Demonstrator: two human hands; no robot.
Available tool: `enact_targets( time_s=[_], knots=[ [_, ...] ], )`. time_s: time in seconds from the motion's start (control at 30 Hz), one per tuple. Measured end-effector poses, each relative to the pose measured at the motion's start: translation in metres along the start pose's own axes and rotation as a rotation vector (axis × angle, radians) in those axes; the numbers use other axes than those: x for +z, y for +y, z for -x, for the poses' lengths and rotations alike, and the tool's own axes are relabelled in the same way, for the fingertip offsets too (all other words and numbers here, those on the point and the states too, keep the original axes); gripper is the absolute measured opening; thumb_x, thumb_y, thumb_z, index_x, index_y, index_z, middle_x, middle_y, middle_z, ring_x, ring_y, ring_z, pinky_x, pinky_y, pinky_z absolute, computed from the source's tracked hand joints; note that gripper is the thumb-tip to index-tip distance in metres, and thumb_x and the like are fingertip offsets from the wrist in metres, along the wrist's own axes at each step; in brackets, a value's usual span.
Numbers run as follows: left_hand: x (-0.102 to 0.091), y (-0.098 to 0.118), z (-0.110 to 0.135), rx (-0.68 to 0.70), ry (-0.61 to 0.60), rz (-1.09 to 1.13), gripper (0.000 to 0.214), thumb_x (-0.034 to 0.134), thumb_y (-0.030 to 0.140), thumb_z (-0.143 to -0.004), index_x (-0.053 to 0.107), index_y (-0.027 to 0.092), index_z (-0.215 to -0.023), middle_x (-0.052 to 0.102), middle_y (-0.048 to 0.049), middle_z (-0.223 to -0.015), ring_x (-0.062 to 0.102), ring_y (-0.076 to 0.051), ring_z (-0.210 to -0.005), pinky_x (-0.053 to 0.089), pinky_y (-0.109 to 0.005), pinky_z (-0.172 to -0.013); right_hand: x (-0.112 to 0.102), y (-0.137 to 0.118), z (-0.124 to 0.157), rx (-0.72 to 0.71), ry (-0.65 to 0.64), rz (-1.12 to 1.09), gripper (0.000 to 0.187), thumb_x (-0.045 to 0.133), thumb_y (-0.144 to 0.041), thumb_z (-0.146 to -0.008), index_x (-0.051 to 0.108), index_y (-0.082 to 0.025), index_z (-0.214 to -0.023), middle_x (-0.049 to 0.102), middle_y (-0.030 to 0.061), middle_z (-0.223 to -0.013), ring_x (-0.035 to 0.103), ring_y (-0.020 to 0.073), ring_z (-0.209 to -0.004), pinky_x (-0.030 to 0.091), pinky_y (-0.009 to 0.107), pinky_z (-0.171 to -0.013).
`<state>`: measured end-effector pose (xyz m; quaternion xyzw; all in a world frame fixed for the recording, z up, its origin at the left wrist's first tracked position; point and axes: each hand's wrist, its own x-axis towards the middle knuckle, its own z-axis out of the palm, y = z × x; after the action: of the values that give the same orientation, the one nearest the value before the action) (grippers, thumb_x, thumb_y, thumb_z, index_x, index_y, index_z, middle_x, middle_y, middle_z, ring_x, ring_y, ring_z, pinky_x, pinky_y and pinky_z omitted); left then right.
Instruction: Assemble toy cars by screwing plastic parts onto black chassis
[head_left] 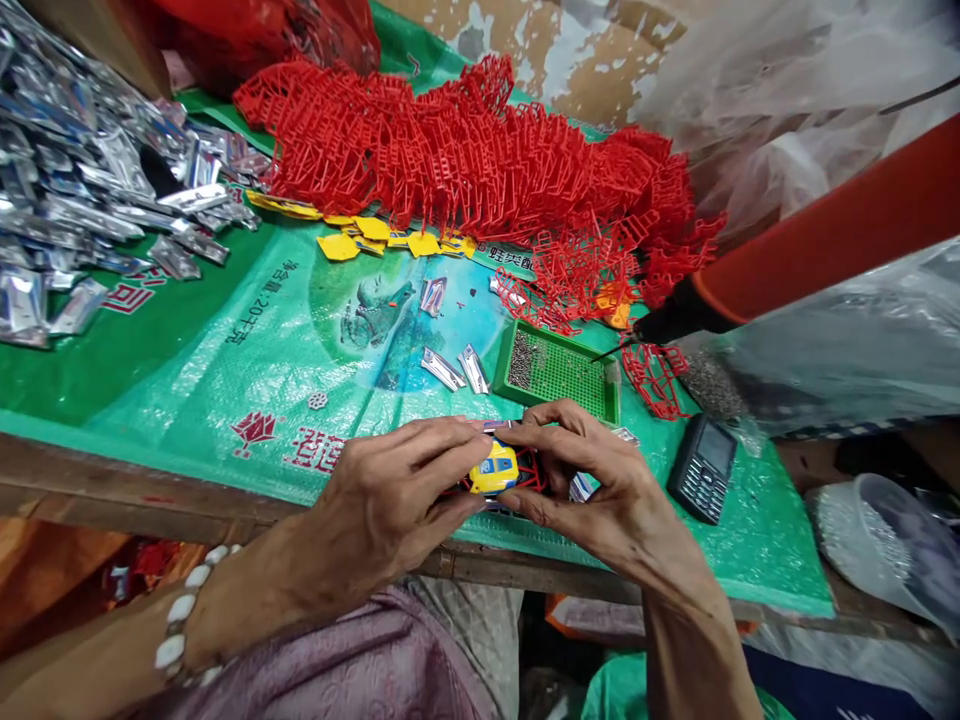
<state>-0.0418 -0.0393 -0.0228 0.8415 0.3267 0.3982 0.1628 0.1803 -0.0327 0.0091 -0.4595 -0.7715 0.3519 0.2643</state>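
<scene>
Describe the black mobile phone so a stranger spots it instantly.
Find the green woven sheet. Toward its near right corner, right of the right hand pinching a yellow toy vehicle, lies the black keypad mobile phone. It alone is dark with a screen, unlike the green plastic mesh tray.

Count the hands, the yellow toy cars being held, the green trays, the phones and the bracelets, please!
2 hands: left hand, right hand
1 yellow toy car, held between both hands
1 green tray
1 mobile phone
1 white bead bracelet
Total: 6
</scene>
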Motion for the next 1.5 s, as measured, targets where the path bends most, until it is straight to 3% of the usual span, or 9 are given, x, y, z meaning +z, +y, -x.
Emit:
enact_targets(
  time_s=[0.3,0.53,0.9,1.0,1.07,1.17,1.3,1.43,1.5],
  knots=[
    [0.001,0.007,-0.008,-0.037,-0.025,-0.076,0.015,0.061,0.022,-0.096,0.065,0.012,-0.107,0.072,-0.0111,-0.112,0.072,-0.028,-0.093,0.064,-0.043,-0.071,-0.005,-0.003,-0.006,0.019,-0.024,-0.01,0.034,0.082,-0.019,-0.077,0.075,-0.024,-0.11,0.057,0.0012,-0.093,0.049,0.0052,-0.059,0.044,0.02,-0.052],
    [0.009,0.003,-0.005,0.044,0.059,-0.051,0.014,0.06,0.014,-0.096,0.064,0.016,-0.11,0.073,-0.0072,-0.11,0.07,-0.024,-0.1,0.06,-0.039,-0.083,-0.004,-0.002,-0.004,0.034,-0.008,-0.032,0.034,0.081,-0.019,-0.078,0.075,-0.024,-0.11,0.056,0.0006,-0.092,0.048,0.0063,-0.062,0.044,0.02,-0.053],
    [0.001,-0.001,-0.009,0.056,-0.001,-0.014,0.011,0.055,0.017,-0.1,0.06,0.016,-0.11,0.07,-0.0059,-0.105,0.065,-0.019,-0.098,0.055,-0.033,-0.086,0.0,0.001,0.001,0.116,0.052,-0.159,0.041,0.081,-0.024,-0.078,0.072,-0.026,-0.118,0.062,0.0023,-0.094,0.051,0.0076,-0.063,0.045,0.022,-0.055],
    [-0.001,-0.005,-0.008,0.094,-0.072,-0.019,0.015,0.05,0.017,-0.102,0.06,0.016,-0.113,0.068,-0.0072,-0.111,0.063,-0.02,-0.103,0.055,-0.034,-0.088,-0.003,-0.001,0.008,0.173,0.131,-0.291,0.044,0.079,-0.025,-0.08,0.069,-0.025,-0.123,0.067,0.0028,-0.094,0.057,0.0089,-0.063,0.05,0.024,-0.056],
    [-0.002,-0.01,-0.006,0.135,-0.102,-0.051,0.017,0.051,0.016,-0.1,0.06,0.017,-0.114,0.068,-0.008,-0.114,0.063,-0.022,-0.105,0.056,-0.037,-0.089,-0.009,-0.003,0.013,0.187,0.247,-0.266,0.029,0.076,-0.028,-0.083,0.075,-0.024,-0.111,0.069,0.0031,-0.088,0.061,0.0107,-0.064,0.051,0.024,-0.055],
    [-0.004,-0.016,-0.006,0.183,-0.137,-0.098,0.019,0.053,0.019,-0.098,0.059,0.017,-0.116,0.063,-0.0132,-0.124,0.06,-0.029,-0.116,0.057,-0.044,-0.092,-0.025,-0.002,0.016,0.231,0.554,-0.101,0.016,0.076,-0.033,-0.083,0.079,-0.023,-0.096,0.07,0.0022,-0.078,0.059,0.0109,-0.06,0.047,0.023,-0.05],
    [-0.006,-0.022,-0.011,0.23,-0.241,-0.1,0.015,0.055,0.022,-0.096,0.058,0.017,-0.109,0.061,-0.0173,-0.128,0.064,-0.029,-0.113,0.062,-0.04,-0.085,-0.059,0.001,-0.006,0.178,0.976,-0.025,0.031,0.082,-0.038,-0.077,0.076,-0.027,-0.105,0.074,0.0035,-0.093,0.065,0.016,-0.074,0.054,0.03,-0.062],
    [-0.001,-0.028,-0.017,0.312,-0.231,-0.098,0.014,0.056,0.017,-0.091,0.058,0.016,-0.104,0.067,-0.0185,-0.118,0.069,-0.03,-0.103,0.063,-0.041,-0.078,-0.087,-0.006,-0.056,-0.095,0.862,-0.191,0.054,0.09,-0.04,-0.064,0.066,-0.033,-0.113,0.068,0.0017,-0.116,0.066,0.0207,-0.104,0.056,0.036,-0.088],
    [0.004,-0.032,-0.017,0.337,-0.197,-0.079,0.018,0.056,0.015,-0.089,0.058,0.016,-0.106,0.067,-0.0189,-0.116,0.069,-0.03,-0.103,0.063,-0.041,-0.077,-0.093,-0.016,-0.081,-0.198,0.721,-0.285,0.043,0.087,-0.04,-0.067,0.066,-0.032,-0.103,0.067,0.001,-0.116,0.067,0.0202,-0.104,0.056,0.037,-0.092]
  ],
)
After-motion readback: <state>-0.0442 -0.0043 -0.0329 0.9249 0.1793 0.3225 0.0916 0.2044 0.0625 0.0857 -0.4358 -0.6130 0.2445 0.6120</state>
